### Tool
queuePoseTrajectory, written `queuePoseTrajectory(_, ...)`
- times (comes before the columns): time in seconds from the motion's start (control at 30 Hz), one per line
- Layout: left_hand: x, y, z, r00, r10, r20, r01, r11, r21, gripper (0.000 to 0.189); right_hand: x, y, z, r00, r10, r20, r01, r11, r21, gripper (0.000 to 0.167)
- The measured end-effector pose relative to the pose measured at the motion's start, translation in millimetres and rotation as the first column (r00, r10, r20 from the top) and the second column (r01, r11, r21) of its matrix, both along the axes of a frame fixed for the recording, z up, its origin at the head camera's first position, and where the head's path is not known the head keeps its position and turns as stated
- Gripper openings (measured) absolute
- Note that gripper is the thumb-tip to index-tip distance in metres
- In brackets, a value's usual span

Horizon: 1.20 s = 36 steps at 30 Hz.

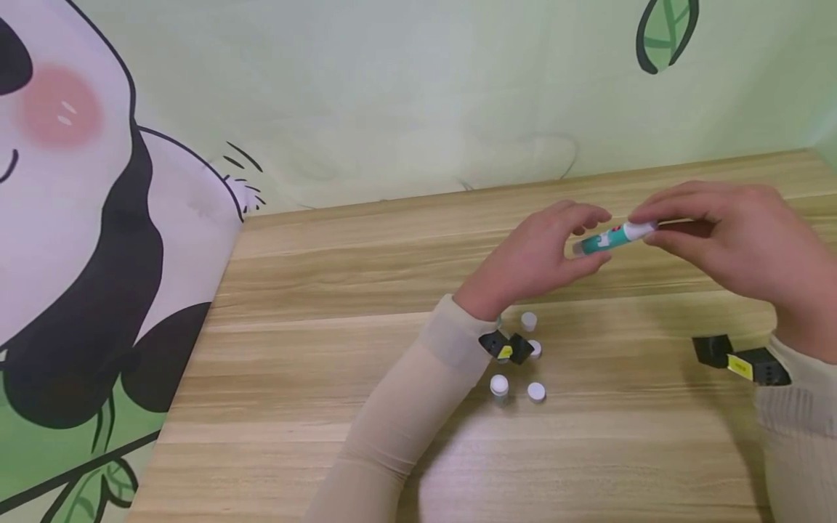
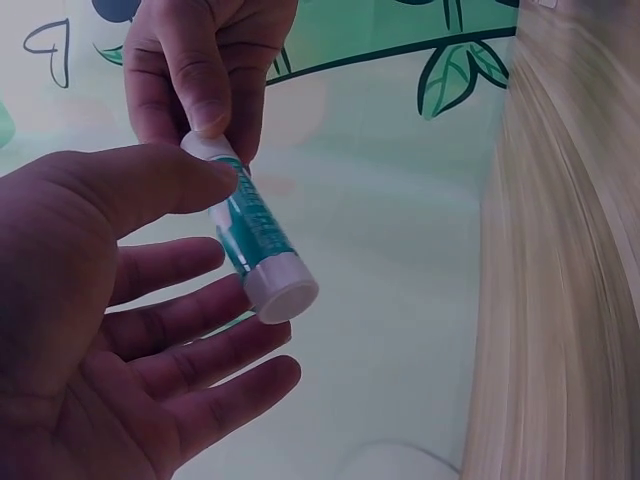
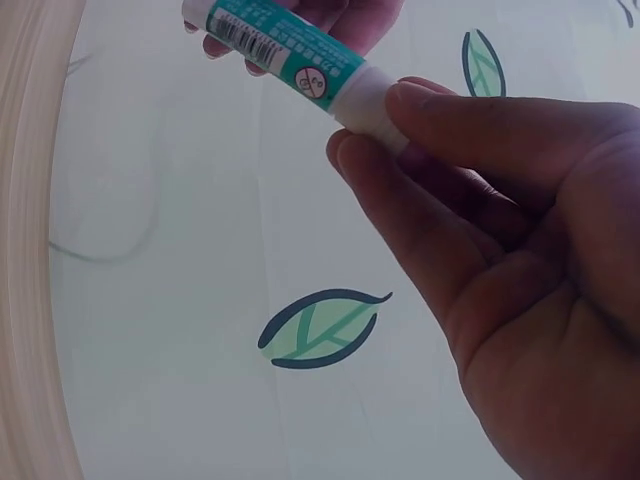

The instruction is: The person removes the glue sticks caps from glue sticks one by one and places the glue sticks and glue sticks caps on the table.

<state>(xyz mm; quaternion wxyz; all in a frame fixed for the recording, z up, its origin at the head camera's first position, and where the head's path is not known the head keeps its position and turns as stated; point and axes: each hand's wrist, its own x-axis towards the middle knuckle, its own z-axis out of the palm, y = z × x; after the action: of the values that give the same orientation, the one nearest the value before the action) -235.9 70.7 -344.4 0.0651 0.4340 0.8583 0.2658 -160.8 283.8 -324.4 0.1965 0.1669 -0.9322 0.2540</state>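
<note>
- Glue stick (image 1: 608, 238), teal-labelled, is held off the wooden table (image 1: 294, 290), slightly tilted, between the two hands near the table's far side.
- Right hand (image 1: 739, 236) pinches the stick's white cap (image 3: 365, 100) between thumb and fingertips, grasping it at that end only.
- Left hand (image 1: 532, 250) surrounds the other end, thumb on one side and fingers loosely extended on the other; no firm grasp shows, and whether the thumb presses on the label I cannot tell.
- Pale base end (image 2: 283, 290) of the stick points out past the left thumb, nothing gripping it.
- Three small white caps (image 1: 536, 393) lie apart from one another on the table, near the left forearm.
- Beside the nearest of these, a white-topped tube (image 1: 499, 388) stands upright; whether its top is bare glue or a cover is too small to tell.
- More pale pieces are partly hidden by the left wrist camera (image 1: 506, 347).
- Work looks partway through, in my judgement: the loose caps suggest other sticks are already uncapped, while the held one appears still capped, its separation left to do.
</note>
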Motion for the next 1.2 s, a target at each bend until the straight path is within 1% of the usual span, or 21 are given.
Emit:
queuePoseTrajectory(0.13, 0.2, -0.5, 0.1, 1.000, -0.004, -0.014, 0.004, 1.000, 0.008, 0.045, 1.2, -3.6, -0.5, 0.999, 0.037, -0.014, -0.037, 0.999, -0.036, 0.031)
queuePoseTrajectory(0.3, 0.6, -0.7, 2.0, 0.999, -0.034, -0.027, 0.035, 0.999, 0.020, 0.031, 2.6, -9.5, -0.9, 0.996, 0.081, -0.023, -0.082, 0.995, -0.064, 0.034)
queuePoseTrajectory(0.37, 0.6, -1.0, 3.0, 0.998, -0.046, -0.030, 0.047, 0.999, 0.016, 0.027, 3.1, -11.4, -0.9, 0.996, 0.089, -0.033, -0.091, 0.994, -0.063, 0.034)
queuePoseTrajectory(0.47, 1.0, -2.2, 4.3, 0.998, -0.050, -0.033, 0.050, 0.999, 0.006, 0.026, 3.7, -13.6, -0.5, 0.994, 0.096, -0.042, -0.099, 0.993, -0.067, 0.035)
queuePoseTrajectory(0.93, 4.1, -6.6, 10.8, 0.998, -0.039, -0.051, 0.037, 0.999, -0.040, 0.027, 2.5, -20.8, -0.7, 0.996, 0.057, -0.068, -0.063, 0.993, -0.098, 0.029)
queuePoseTrajectory(1.07, 5.3, -8.1, 12.0, 0.996, -0.033, -0.079, 0.030, 0.999, -0.046, 0.026, 2.1, -23.5, 0.2, 0.999, 0.024, -0.035, -0.028, 0.991, -0.127, 0.026)
queuePoseTrajectory(1.2, 7.0, -10.9, 12.4, 0.993, -0.010, -0.116, 0.004, 0.999, -0.049, 0.024, 1.8, -27.4, 0.6, 1.000, -0.021, 0.009, 0.022, 0.989, -0.143, 0.024)
